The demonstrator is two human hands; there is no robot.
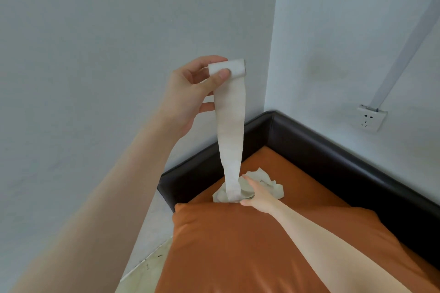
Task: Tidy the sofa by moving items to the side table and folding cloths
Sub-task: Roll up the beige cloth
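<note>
1. the left hand point(190, 93) is raised in front of the wall and pinches a small white paper roll point(227, 68) between thumb and fingers.
2. from the roll a long white strip point(230, 131) hangs down to the sofa seat.
3. the right hand point(256, 194) reaches low, with its fingers lying on a crumpled white paper heap point(266, 182); i cannot tell if they grip it or only touch it.
4. the heap lies on the orange cushion point(262, 245), near the corner of the sofa.
5. the dark sofa frame point(333, 147) runs around the cushion, against the pale wall point(119, 31).
6. a white socket point(371, 118) sits on the right wall.
</note>
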